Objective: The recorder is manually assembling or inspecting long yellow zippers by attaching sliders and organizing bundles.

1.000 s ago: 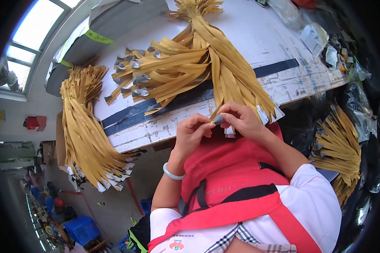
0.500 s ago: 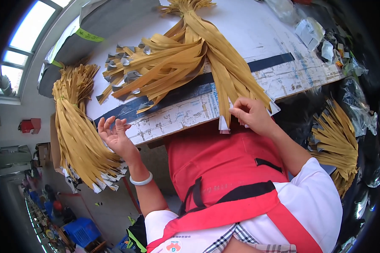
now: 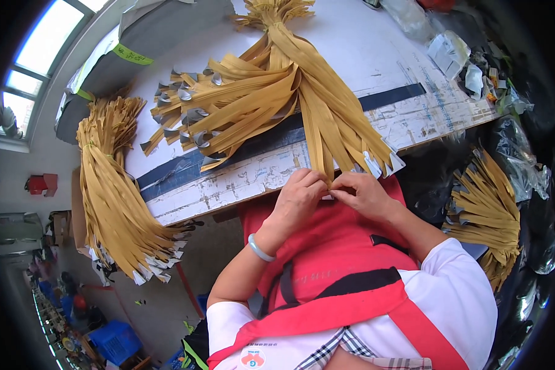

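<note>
A bundle of mustard-yellow zipper tapes point(image 3: 333, 80), tied near its top, lies on the table and fans toward me. Some ends carry white tabs point(image 3: 382, 163); those of the left-hand group curl up grey point(image 3: 194, 115). At the table's front edge my left hand point(image 3: 301, 196) pinches the lower end of one hanging zipper tape point(image 3: 317, 145). My right hand point(image 3: 362, 195) closes on the same end, its fingertips touching those of the left. The end itself is mostly hidden between the fingers.
A second tied bundle point(image 3: 108, 185) hangs over the table's left edge, and another point(image 3: 490, 216) lies low at the right. A dark strip point(image 3: 234, 148) crosses the worn white tabletop point(image 3: 447, 117). Plastic bags and scraps point(image 3: 453, 55) crowd the back right. A blue crate point(image 3: 116, 340) stands on the floor.
My left hand has come right, from beside the left bundle to the tape end, and its fingers have closed. My right hand has shifted slightly left and down to meet it.
</note>
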Demonstrator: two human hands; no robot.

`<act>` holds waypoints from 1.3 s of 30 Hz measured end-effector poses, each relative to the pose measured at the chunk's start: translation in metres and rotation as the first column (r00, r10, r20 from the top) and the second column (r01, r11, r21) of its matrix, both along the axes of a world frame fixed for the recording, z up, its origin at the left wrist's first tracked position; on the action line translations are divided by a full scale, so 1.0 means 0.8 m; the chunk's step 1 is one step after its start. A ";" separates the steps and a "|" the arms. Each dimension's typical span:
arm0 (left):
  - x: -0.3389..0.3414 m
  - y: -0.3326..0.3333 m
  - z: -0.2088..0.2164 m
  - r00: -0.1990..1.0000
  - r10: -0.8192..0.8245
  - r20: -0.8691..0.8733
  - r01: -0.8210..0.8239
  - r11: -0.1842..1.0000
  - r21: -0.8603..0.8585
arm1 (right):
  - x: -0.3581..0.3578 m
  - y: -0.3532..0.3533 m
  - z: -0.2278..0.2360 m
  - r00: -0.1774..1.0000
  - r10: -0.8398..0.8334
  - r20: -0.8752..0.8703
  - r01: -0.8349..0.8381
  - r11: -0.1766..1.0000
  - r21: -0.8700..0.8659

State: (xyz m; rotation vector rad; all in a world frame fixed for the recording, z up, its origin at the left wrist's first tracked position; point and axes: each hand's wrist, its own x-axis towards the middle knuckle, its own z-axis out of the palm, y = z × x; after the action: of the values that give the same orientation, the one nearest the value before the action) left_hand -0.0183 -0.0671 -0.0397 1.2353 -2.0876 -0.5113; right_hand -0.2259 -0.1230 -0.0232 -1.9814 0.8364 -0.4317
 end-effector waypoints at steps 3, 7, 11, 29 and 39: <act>0.009 -0.003 0.018 0.956 0.046 -0.291 -0.025 0.997 0.076 | 0.002 -0.006 0.019 0.973 -0.113 0.202 0.042 0.944 0.328; 0.023 0.003 0.022 0.827 0.166 -0.537 -0.025 0.965 0.261 | 0.016 -0.021 0.014 0.909 -0.011 0.416 -0.106 0.960 0.258; 0.029 0.001 0.020 0.697 0.209 -0.686 0.038 0.945 0.326 | 0.033 -0.036 0.025 0.891 0.172 0.420 -0.202 0.979 0.028; 0.029 -0.007 0.012 0.389 0.293 -0.873 0.117 0.925 0.363 | 0.058 -0.041 0.033 0.868 0.025 0.497 -0.176 0.950 0.260; 0.053 -0.020 0.033 0.520 0.196 -0.831 0.282 0.880 0.383 | 0.054 -0.059 0.036 0.842 -0.097 0.531 -0.289 0.750 0.595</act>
State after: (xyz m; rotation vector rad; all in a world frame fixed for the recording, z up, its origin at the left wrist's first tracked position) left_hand 0.0240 -0.0832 -0.0135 0.8501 -1.1205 -1.4168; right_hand -0.1829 -0.1702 0.0057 -1.1379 0.4196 -0.5064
